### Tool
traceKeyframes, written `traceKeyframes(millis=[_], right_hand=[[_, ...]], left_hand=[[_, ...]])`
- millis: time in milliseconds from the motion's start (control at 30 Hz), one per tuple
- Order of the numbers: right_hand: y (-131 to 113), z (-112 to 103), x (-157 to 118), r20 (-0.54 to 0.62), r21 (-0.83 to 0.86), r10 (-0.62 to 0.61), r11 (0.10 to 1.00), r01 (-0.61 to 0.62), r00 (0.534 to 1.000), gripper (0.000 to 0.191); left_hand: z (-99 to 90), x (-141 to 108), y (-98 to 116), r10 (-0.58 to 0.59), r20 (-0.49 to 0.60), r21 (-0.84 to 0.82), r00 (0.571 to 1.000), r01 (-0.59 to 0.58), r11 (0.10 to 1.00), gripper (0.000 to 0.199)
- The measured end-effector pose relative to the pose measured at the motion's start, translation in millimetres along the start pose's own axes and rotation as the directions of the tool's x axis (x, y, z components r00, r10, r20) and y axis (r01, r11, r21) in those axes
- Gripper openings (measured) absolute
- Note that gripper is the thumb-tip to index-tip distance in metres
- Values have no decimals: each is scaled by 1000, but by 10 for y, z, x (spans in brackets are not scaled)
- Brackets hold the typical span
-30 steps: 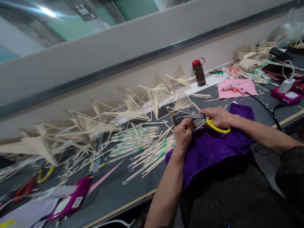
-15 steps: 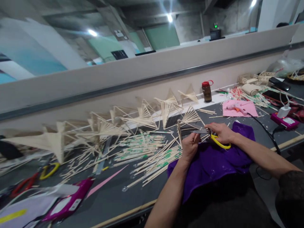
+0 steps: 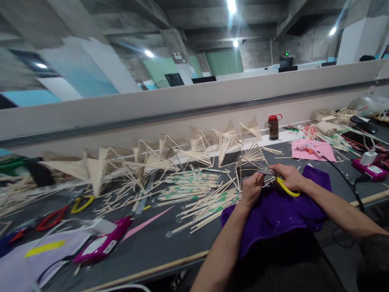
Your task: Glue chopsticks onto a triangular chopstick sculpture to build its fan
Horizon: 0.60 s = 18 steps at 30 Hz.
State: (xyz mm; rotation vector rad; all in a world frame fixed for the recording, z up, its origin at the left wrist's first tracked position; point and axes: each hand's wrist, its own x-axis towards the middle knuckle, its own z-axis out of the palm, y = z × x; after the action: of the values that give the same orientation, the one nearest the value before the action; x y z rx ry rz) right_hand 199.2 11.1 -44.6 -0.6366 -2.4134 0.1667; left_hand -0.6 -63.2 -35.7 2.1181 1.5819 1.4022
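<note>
My right hand (image 3: 290,176) is closed on a pair of scissors (image 3: 286,188) with a yellow handle loop. Their dark blade (image 3: 263,172) points left and reaches my left hand (image 3: 253,190). That hand is closed in a pinch by the blade; what its fingers hold is hidden. Just behind it stands a fan-shaped frame of thin wooden sticks (image 3: 253,155), with an upright part close to my left hand. Both hands are over a purple cloth (image 3: 278,217) that hangs over the table edge and my lap.
Stick models (image 3: 194,150) line the wall. Loose sticks (image 3: 209,205) lie left of my hands. A red-lidded bottle (image 3: 274,129) stands behind; a glue gun (image 3: 310,149) rests on pink paper (image 3: 330,153). Magenta power boxes (image 3: 103,245) and red-handled scissors (image 3: 52,219) are also around.
The camera view has shifted, so the table scene sits further right and a little lower in most places. Both hands keep nearly the same pose at the scissors.
</note>
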Motion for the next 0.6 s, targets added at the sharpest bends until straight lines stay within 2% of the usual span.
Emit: traceKeyframes(millis=[367,600], right_hand=[[37,44,22,-94,-70,-97,993,90,991,51],[55,75,35,-101,-86,-95,993,87,990,51]], left_hand=[[35,-32,-17,39,-64,75,997,-34,997,37],[54,-11,-33,79,-79,105,994,-71,992,35]])
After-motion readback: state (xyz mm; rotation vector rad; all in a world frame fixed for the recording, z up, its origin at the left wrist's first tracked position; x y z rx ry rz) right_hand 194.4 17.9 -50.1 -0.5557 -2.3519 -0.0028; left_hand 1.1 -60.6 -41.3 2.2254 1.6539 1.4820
